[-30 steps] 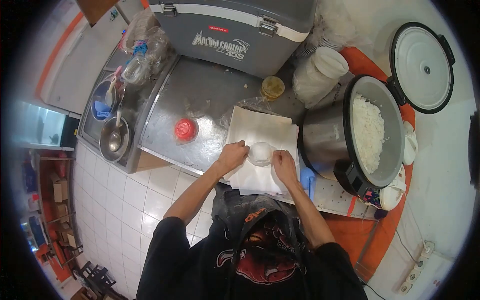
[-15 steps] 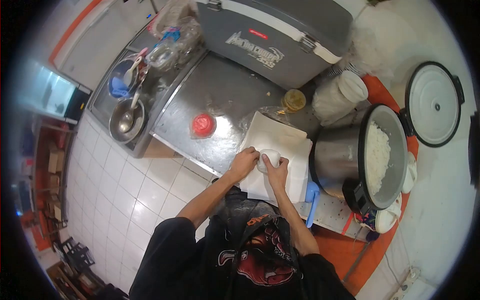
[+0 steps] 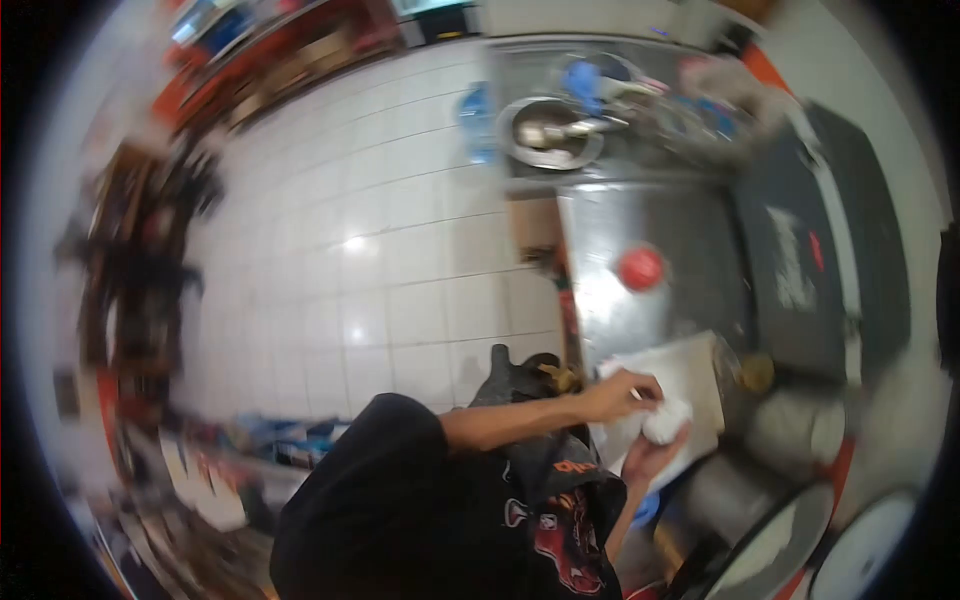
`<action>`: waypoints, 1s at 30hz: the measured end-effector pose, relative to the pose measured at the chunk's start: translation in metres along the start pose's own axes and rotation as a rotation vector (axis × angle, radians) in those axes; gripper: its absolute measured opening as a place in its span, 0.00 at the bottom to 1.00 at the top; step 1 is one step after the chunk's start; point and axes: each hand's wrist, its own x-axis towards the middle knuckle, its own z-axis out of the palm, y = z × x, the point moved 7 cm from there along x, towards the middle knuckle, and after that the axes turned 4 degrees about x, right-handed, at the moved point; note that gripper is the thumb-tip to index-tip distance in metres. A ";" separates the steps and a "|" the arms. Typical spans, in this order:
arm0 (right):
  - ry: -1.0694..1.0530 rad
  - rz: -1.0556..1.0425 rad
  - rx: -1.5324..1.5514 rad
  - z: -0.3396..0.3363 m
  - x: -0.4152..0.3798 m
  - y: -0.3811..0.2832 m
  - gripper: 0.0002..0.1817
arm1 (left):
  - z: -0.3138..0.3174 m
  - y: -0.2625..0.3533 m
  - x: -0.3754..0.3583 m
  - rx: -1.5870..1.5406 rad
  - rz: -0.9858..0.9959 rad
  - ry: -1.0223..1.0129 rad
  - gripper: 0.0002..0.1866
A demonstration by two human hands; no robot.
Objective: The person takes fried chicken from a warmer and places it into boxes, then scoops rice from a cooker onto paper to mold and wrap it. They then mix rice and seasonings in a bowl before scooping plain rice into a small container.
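A white rounded bundle rests in my right hand, its fingers curled round the lower side. My left hand is beside the bundle's upper left, fingers bent together with a small white bit showing at them; blur hides what it is. Beneath both hands lies a stack of pale paper sheets on the metal table. Further up the table sits a red round item.
At the right stand a grey cooler box, a yellowish small tub and a large pot. A metal bowl with utensils is at the sink above. Tiled floor lies to the left.
The view has turned and shifted toward the floor and is now blurred. My left hand has drawn back slightly from the white bundle, which stays in my right hand.
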 end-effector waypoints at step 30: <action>-1.373 0.361 -1.003 0.258 -0.246 0.284 0.29 | -0.192 0.005 -0.407 -0.386 0.074 1.489 0.28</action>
